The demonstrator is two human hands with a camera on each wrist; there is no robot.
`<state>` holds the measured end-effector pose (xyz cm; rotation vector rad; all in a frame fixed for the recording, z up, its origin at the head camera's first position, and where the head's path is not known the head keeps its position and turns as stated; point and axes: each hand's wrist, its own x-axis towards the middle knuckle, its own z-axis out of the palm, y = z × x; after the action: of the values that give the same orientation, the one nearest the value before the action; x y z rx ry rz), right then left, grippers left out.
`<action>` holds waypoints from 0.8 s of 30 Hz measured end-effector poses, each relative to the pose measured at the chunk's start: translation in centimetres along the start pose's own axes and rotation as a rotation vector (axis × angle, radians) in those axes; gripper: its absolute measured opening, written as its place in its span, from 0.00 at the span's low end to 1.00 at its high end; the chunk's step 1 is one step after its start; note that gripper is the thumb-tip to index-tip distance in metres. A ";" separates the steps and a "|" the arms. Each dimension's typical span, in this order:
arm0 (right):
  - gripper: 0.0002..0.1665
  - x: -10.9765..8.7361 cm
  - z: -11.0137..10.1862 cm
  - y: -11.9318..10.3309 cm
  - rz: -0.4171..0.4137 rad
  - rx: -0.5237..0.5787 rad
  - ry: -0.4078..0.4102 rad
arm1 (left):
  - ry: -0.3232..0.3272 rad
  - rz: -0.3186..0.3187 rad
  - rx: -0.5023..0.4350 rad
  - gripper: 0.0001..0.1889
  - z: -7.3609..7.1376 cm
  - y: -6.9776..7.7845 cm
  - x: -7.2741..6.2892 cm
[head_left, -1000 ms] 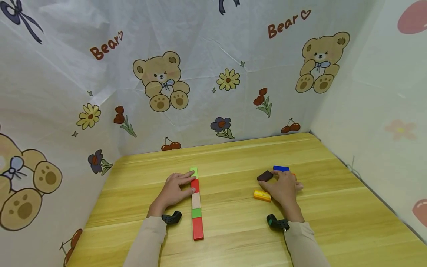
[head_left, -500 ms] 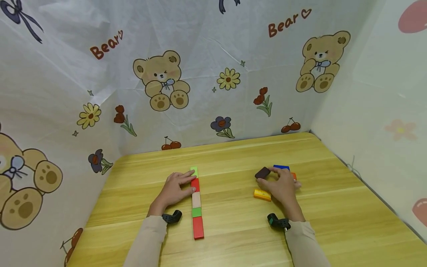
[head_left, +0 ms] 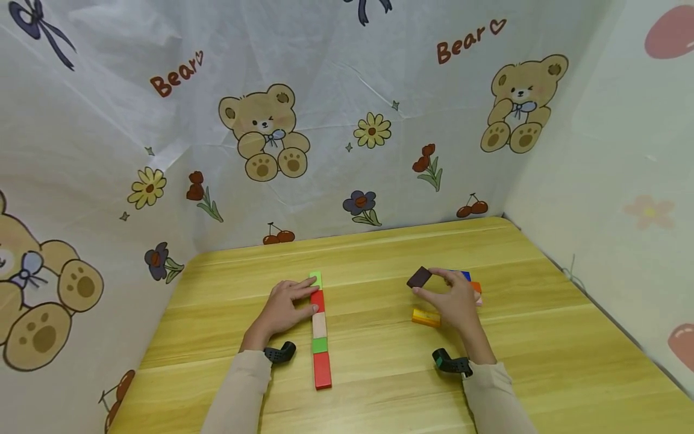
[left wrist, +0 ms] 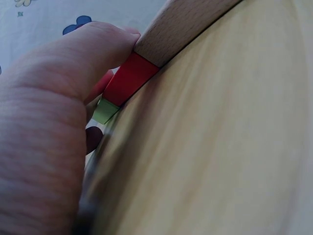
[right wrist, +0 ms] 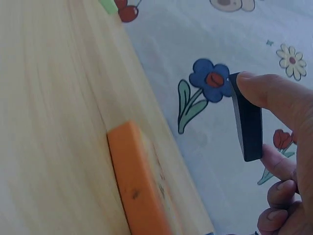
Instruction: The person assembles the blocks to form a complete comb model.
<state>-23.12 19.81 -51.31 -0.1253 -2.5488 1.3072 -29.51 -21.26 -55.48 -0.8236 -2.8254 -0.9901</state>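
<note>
White cloth (head_left: 325,60) printed with winking bears, flowers, cherries and the word "Bear" hangs behind a yellowish wood-grain bench (head_left: 379,367), and a paler wall panel (head_left: 602,175) with faded pink prints rises along its right side.

On the left part of the bench, five blocks lie end to end in a straight row that runs away from the person: a light green block (head_left: 316,277) at the far end, then a far red block (head_left: 317,301), a pale wooden block (head_left: 319,325), a green block (head_left: 320,345), and a near red block (head_left: 322,371) closest to the person. The left hand (head_left: 279,307) lies against the far portion of this row. Its grip is loose and fairly wide, fingers reaching onto the light green block, while the thumb touches the far red block near its joint with the pale wooden block.

The right hand (head_left: 452,301) has a narrow grip, pinching a dark brown block (head_left: 419,277) between thumb and finger. That block is tilted, well to the right of the row, and in the right wrist view it shows against the cloth.

A yellow block (head_left: 426,317) lies on the bench just beside the thumb. Beyond the right hand, partly hidden by it, a blue block (head_left: 463,275), an orange block (head_left: 476,287) and a pale pink block (head_left: 479,299) sit close together.
</note>
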 end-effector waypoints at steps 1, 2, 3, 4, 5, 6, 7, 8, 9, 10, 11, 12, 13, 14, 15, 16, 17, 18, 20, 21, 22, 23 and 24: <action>0.42 -0.1 0.1 -0.2 0.000 0.015 -0.012 | 0.004 0.003 0.001 0.29 0.0 -0.1 0.0; 0.42 -0.2 0.2 -0.4 -0.002 0.031 -0.024 | 0.005 0.004 -0.002 0.29 0.0 -0.1 -0.1; 0.42 -0.3 0.3 -0.6 -0.003 0.047 -0.036 | 0.008 0.006 -0.005 0.29 0.0 -0.1 -0.1; 0.41 -0.3 0.5 -0.8 -0.006 0.060 -0.048 | 0.010 0.007 -0.006 0.29 0.0 0.0 -0.1; 0.41 -0.4 0.7 -0.9 -0.013 0.070 -0.059 | 0.011 0.009 -0.006 0.29 0.0 0.0 -0.1; 0.40 -0.5 0.8 -1.1 -0.023 0.081 -0.070 | 0.012 0.009 -0.005 0.29 0.0 0.0 -0.1; 0.40 -0.6 0.9 -1.3 -0.033 0.090 -0.081 | 0.012 0.009 -0.007 0.29 0.0 0.0 -0.1; 0.39 -0.6 1.1 -1.5 -0.045 0.099 -0.090 | 0.010 0.008 -0.009 0.29 0.0 0.0 -0.1; 0.39 -0.7 1.2 -1.8 -0.060 0.104 -0.096 | 0.010 0.008 -0.007 0.29 -0.1 0.0 -0.1; 0.38 -0.8 1.3 -2.1 -0.077 0.110 -0.101 | 0.009 0.008 -0.005 0.29 -0.1 0.1 0.0; 0.38 -0.9 1.4 -2.4 -0.091 0.111 -0.104 | 0.010 0.011 -0.005 0.29 -0.1 0.1 0.0; 0.38 -1.1 1.5 -2.7 -0.103 0.115 -0.108 | 0.011 0.012 -0.005 0.29 -0.1 0.1 0.0; 0.38 -1.2 1.6 -3.0 -0.114 0.119 -0.109 | 0.012 0.014 -0.006 0.29 -0.2 0.1 0.1; 0.38 -1.3 1.7 -3.3 -0.125 0.125 -0.112 | 0.014 0.016 -0.007 0.29 -0.2 0.1 0.1; 0.37 -1.5 1.8 -3.6 -0.134 0.130 -0.116 | 0.015 0.018 -0.008 0.29 -0.2 0.1 0.1; 0.37 -1.7 2.0 -3.9 -0.141 0.133 -0.121 | 0.017 0.019 -0.011 0.29 -0.2 0.1 0.0; 0.37 -1.9 2.1 -4.3 -0.147 0.132 -0.127 | 0.019 0.021 -0.013 0.29 -0.2 0.1 0.0; 0.36 -2.1 2.3 -4.6 -0.153 0.132 -0.135 | 0.019 0.020 -0.013 0.29 -0.2 0.1 0.0; 0.35 -2.5 2.7 -5.2 -0.166 0.125 -0.152 | 0.023 0.021 -0.014 0.29 -0.1 0.1 0.0; 0.35 -2.8 3.0 -5.5 -0.172 0.123 -0.163 | 0.023 0.019 -0.011 0.29 -0.1 0.1 0.0; 0.35 -3.0 3.3 -5.8 -0.178 0.123 -0.176 | 0.023 0.018 -0.008 0.29 -0.1 0.1 0.0; 0.35 -3.2 3.5 -6.1 -0.184 0.125 -0.189 | 0.022 0.017 -0.006 0.29 -0.1 0.0 0.0; 0.35 -3.5 3.8 -6.4 -0.192 0.131 -0.205 | 0.021 0.014 -0.004 0.29 -0.1 0.0 0.0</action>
<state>-20.55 12.39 -48.96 0.2864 -2.5517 1.4713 -29.55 -21.26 -55.41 -0.8278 -2.7972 -0.9964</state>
